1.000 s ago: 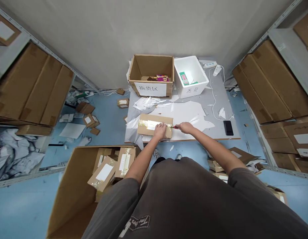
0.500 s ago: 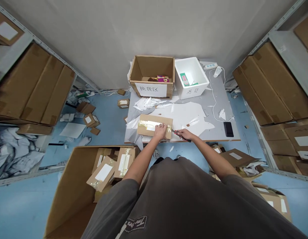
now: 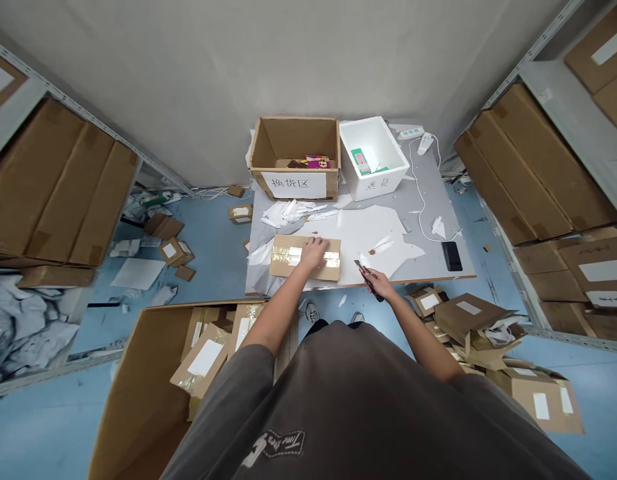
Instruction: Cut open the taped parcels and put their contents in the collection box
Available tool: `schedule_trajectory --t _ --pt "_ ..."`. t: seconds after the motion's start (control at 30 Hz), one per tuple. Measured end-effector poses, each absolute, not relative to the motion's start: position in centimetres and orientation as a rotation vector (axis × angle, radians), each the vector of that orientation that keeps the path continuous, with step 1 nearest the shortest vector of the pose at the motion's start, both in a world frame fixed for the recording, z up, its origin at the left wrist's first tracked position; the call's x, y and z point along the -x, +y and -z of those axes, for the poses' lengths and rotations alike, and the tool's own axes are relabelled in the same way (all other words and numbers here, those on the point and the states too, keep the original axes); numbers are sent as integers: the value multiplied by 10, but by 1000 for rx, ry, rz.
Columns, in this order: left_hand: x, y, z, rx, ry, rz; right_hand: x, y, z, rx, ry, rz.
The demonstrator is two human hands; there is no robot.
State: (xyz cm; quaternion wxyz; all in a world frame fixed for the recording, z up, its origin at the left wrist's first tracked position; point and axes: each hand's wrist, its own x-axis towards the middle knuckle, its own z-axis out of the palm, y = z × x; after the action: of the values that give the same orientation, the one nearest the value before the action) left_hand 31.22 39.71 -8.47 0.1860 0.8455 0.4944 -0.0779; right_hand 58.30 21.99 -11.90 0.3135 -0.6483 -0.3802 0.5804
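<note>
A taped cardboard box (image 3: 283,268) lies flat near the table's front edge, with clear yellowish tape and a white label along its top. My left hand (image 3: 314,252) presses down on the box, right of its middle, fingers bent and close together; it partly covers the label. Off the box's right end, my right hand (image 3: 380,284) is closed round a black and red utility knife (image 3: 362,272). The knife's tip points up and left, apart from the box.
At the table's back stand an open carton (image 3: 294,185) and a white foam box (image 3: 376,185) with small packets inside. Crumpled paper (image 3: 286,213) lies before them; a phone (image 3: 452,256) is at right. A large carton (image 3: 133,373) of parcels stands lower left, opened boxes (image 3: 471,313) lower right.
My right hand has drawn the knife away from the box's right end, turning its tip upward. My left hand has shifted slightly on the box. The whole view has tilted a little.
</note>
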Motion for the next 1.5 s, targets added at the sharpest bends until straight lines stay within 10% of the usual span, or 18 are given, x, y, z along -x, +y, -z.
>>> schedule_trajectory --t 0.9,1.5 --pt "-304 366 165 -2535 1221 -309 -578 303 103 1986 -2312 -590" --pt "-288 371 148 -2324 1256 -344 -653 261 165 1871 -498 -978"
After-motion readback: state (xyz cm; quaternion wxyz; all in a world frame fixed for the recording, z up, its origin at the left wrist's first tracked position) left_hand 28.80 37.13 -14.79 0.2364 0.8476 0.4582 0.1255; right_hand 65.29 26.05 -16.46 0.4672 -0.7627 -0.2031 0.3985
